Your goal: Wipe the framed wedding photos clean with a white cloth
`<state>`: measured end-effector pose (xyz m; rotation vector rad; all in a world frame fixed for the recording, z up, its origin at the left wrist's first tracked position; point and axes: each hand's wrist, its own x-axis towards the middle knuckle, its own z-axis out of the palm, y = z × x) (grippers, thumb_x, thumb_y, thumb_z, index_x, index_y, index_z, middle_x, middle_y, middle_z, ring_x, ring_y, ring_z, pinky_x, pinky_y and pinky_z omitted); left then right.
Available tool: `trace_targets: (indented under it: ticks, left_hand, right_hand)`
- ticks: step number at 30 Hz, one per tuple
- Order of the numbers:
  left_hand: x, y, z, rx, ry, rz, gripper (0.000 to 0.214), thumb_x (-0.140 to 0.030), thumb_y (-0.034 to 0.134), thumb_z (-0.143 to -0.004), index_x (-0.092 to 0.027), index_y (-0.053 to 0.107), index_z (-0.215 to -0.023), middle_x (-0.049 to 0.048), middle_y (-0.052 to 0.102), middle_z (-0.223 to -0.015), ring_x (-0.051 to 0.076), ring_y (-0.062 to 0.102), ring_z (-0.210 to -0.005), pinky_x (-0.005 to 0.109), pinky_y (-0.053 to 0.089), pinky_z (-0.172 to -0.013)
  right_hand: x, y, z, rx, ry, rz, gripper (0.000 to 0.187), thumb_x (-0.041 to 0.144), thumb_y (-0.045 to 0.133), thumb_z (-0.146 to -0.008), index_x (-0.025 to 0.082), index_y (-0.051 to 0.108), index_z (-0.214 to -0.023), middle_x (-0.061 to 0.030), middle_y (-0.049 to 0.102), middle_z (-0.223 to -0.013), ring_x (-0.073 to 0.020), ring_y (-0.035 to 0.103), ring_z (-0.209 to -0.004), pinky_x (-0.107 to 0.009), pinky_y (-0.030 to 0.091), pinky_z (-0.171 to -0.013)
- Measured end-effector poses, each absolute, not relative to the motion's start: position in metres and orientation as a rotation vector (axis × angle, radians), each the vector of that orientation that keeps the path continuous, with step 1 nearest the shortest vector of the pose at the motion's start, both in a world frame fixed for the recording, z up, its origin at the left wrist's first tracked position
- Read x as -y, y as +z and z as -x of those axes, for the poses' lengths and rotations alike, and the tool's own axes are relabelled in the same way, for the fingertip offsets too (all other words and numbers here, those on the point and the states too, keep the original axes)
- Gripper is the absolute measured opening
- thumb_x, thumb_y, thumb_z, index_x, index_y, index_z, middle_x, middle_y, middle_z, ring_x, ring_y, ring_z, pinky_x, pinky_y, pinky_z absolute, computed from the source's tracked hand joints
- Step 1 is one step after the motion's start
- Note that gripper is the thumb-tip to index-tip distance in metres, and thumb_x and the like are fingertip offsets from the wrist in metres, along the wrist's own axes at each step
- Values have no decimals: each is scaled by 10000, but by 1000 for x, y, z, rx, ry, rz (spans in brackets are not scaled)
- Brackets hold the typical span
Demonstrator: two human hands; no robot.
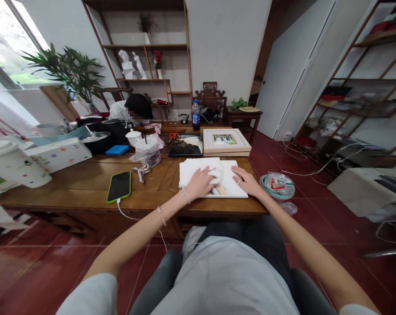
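Observation:
A white board [235, 190] lies flat at the table's front edge, with a brownish patch [220, 189] showing on its lower part. A soft white sheet with a wavy edge, like a paper towel or cloth [188, 169], covers its left side. My left hand [200, 181] rests on this sheet with its fingers stretched out and apart; some white material by the fingertips is blurred. On the board's right edge lies my right hand [247, 180], fingers extended flat and a ring on one finger. Neither hand is wrapped around anything.
Behind the board are a framed picture [227, 142], a dark glossy panel [185, 146] and a bottle [196, 115]. Leftward lie a charging phone [119, 187], a lidded cup [147, 151] and a white box [61, 153]. A person [137, 107] leans over the far side.

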<state>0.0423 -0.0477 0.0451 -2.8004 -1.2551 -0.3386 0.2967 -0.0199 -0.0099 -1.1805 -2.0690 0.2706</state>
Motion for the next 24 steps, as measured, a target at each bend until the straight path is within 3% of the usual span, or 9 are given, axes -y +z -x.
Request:
trace_targets:
  ticks: [4,8,11,21,24]
  left_hand:
    - [1,43,-28,1428,-387,2649,318,-301,440,-907,-182,632,-1130,130,594,-1238,281,455,-1251,466,351,-1032]
    - [-6,41,-16,1389,-367,2661,344,-269,432,-908,-160,595,-1191,124,522,-1343,282,359,-1330,461,323,-1057]
    - [15,39,-12,1348,-341,2708,338,-253,425,-909,-157,594,-1185,98,404,-1448,291,295,-1367,482,297,-1078]
    - [137,42,12,1231,-358,2868,228,-101,468,-818,-176,681,-854,12,330,-1493,260,216,-1407,509,230,-1133]
    - [141,44,15,1213,-347,2905,227,-102,462,-825,-168,677,-857,16,313,-1500,253,205,-1410,496,230,-1136]
  right_hand:
    - [21,-8,-296,2055,294,1180,408,286,492,-851,205,592,-1239,-88,542,-1331,-239,446,-1280,-461,323,-1099]
    - [21,-8,-294,2034,317,1179,402,290,510,-844,218,600,-1230,-81,543,-1331,-244,446,-1279,-466,317,-1102]
    - [21,-8,-294,2033,327,1182,407,301,513,-842,212,603,-1229,-83,539,-1335,-248,440,-1283,-461,318,-1102]
    - [20,-9,-295,2026,332,1176,398,275,532,-830,244,609,-1219,-59,549,-1327,-245,447,-1278,-469,311,-1106]
    - [20,-9,-295,2014,337,1179,393,280,535,-829,240,615,-1212,-61,552,-1323,-245,448,-1277,-465,310,-1108]
